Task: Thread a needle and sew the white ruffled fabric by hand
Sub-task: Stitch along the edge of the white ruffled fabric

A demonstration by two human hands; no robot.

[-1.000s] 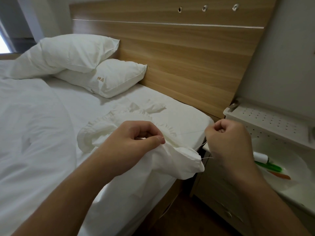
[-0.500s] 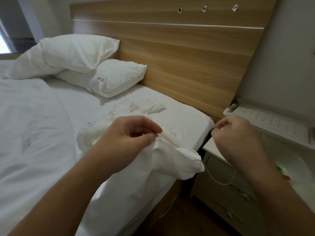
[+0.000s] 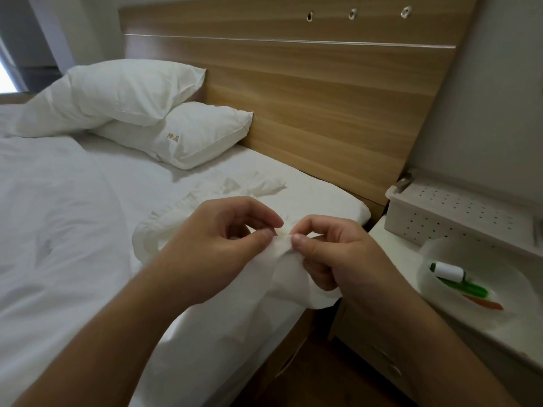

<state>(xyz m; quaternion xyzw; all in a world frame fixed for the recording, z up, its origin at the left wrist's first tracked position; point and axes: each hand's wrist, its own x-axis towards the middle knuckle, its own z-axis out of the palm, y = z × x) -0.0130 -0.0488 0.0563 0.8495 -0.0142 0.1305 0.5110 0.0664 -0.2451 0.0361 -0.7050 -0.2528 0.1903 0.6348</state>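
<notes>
The white ruffled fabric (image 3: 296, 277) lies on the bed's near corner, its ruffled edge trailing back toward the pillows. My left hand (image 3: 217, 245) pinches a raised fold of it between thumb and forefinger. My right hand (image 3: 332, 254) meets it there, thumb and forefinger pinched at the same fold, the other fingers curled under the cloth. The needle and thread are too small to make out between the fingertips.
The bed (image 3: 73, 230) with two pillows (image 3: 141, 92) fills the left. At right a nightstand (image 3: 458, 342) carries a white bowl (image 3: 505, 312) with a white thread spool (image 3: 448, 271) and green and orange items, and a perforated white box (image 3: 458, 212). The wooden headboard (image 3: 308, 92) stands behind.
My right hand, held out to the right with a thread slack from the fabric, has come back left to the fold beside my left hand. My left hand kept its pinch.
</notes>
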